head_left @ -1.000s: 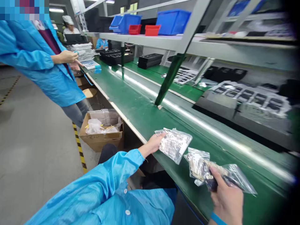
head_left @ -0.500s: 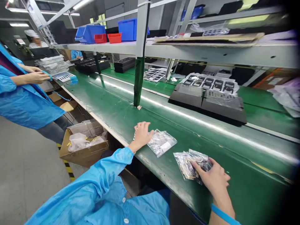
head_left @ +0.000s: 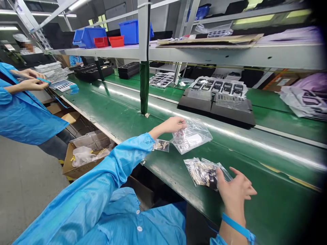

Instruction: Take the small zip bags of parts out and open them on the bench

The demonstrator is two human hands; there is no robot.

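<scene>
My left hand pinches a clear plastic bag with a white label and lifts it just above the green conveyor belt. A small packet lies on the belt under my left wrist. My right hand rests with fingers spread on the right edge of a pile of clear bags holding dark parts, which lies flat on the belt near its front edge.
A green upright post stands behind my left hand. Black trays with parts sit beyond the belt. A co-worker in a blue coat stands at the left. A cardboard box sits on the floor below the belt edge.
My left hand has lifted the labelled bag off the belt and moved it right and back, uncovering a small packet. My right hand has slid to the right edge of the bag pile and opened.
</scene>
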